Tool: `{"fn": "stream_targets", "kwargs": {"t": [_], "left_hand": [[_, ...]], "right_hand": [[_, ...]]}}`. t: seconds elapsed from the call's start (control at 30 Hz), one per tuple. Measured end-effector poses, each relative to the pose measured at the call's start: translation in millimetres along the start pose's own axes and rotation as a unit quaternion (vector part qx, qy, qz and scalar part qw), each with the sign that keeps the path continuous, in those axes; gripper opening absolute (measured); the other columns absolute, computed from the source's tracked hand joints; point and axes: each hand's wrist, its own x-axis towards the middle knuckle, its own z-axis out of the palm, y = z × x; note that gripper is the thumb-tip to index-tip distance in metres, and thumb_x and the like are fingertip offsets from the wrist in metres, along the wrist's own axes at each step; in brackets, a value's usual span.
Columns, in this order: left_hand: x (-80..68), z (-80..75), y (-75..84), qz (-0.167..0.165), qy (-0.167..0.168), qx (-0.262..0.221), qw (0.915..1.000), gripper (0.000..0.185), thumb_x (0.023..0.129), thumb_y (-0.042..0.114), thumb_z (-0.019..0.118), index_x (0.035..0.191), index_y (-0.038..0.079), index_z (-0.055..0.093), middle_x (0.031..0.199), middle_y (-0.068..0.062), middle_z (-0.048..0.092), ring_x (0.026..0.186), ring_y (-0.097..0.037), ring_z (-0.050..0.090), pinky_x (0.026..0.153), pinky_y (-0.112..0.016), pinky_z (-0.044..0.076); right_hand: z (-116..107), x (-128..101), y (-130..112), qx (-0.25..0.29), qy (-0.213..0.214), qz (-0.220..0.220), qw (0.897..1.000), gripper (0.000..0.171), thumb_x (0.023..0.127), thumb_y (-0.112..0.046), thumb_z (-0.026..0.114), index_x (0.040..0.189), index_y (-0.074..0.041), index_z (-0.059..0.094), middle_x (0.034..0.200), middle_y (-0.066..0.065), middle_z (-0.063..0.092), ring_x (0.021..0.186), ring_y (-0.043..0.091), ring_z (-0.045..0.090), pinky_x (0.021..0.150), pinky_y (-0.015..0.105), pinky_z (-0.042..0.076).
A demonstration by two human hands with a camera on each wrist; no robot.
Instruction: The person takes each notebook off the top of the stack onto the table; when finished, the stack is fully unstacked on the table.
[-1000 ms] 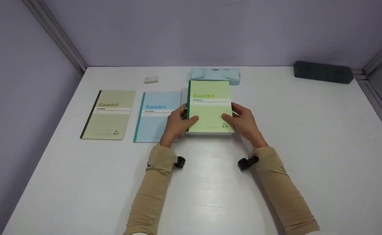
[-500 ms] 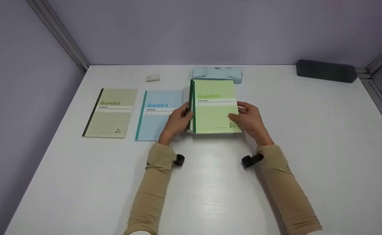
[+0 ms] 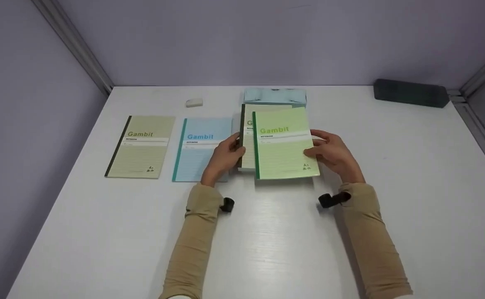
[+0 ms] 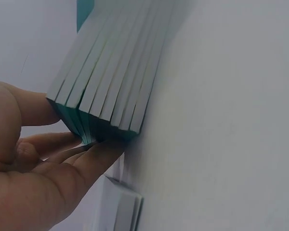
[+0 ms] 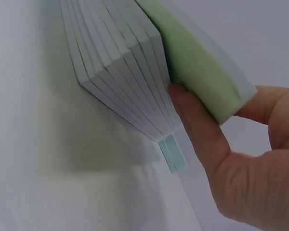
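My left hand [image 3: 225, 157] grips a thick stack of notebooks by its spine side, thumb on top and fingers below. A khaki notebook [image 3: 248, 161] with a dark spine tops this stack [image 4: 113, 67]; much of its cover is hidden. Over it, shifted right and nearer to me, is a light green "Gambit" notebook [image 3: 286, 153]. My right hand [image 3: 334, 154] pinches the green notebook's right edge, thumb on the cover. In the right wrist view a gap shows between the green notebook [image 5: 197, 62] and the stack at that edge.
A blue notebook [image 3: 198, 160] lies left of the stack, partly behind my left hand. Farther left lies another khaki notebook [image 3: 140, 153]. Behind are a white eraser-like block [image 3: 194, 102], a light blue case [image 3: 275, 95] and a dark oblong case [image 3: 410, 93] at the back right.
My right hand has drawn the green notebook off the stack, rightward and toward me, uncovering the khaki notebook beneath. My left hand has stayed almost in place on the stack.
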Motion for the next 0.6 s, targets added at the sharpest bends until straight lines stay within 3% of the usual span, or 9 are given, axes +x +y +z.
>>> {"fn": "stream_targets", "kwargs": {"t": [0.17,0.47,0.6], "left_hand": [[0.9,0.7,-2.5,-0.008,0.001,-0.019,0.9998,0.055,0.099,0.016,0.051,0.15,0.01,0.031,0.144,-0.012,0.045,0.13,-0.02,0.045,0.103,-0.034,0.038],[-0.6,-0.3,-3.5,-0.021,0.001,-0.016,0.9997,0.057,0.099,0.019,0.052,0.151,0.012,0.03,0.145,-0.012,0.044,0.132,-0.021,0.043,0.104,-0.035,0.037],[-0.5,-0.4,-2.2,-0.017,-0.003,-0.014,0.9997,0.058,0.099,0.02,0.052,0.152,0.013,0.029,0.145,-0.013,0.044,0.131,-0.022,0.044,0.103,-0.037,0.039]], "right_hand": [[-3.3,-6.5,-3.2,-0.003,-0.025,-0.009,1.0,0.083,0.083,0.012,0.061,0.153,-0.014,0.025,0.136,0.019,0.051,0.102,0.02,0.063,0.079,0.029,0.053],[-2.9,-13.1,-7.1,-0.033,-0.002,-0.006,0.999,0.074,0.086,0.004,0.06,0.151,-0.016,0.03,0.12,0.014,0.062,0.09,0.02,0.066,0.071,0.03,0.054],[-9.2,-21.3,-15.3,-0.056,-0.04,-0.01,0.998,0.082,0.084,0.009,0.061,0.153,-0.018,0.027,0.119,0.015,0.061,0.092,0.022,0.066,0.073,0.033,0.055]]}}
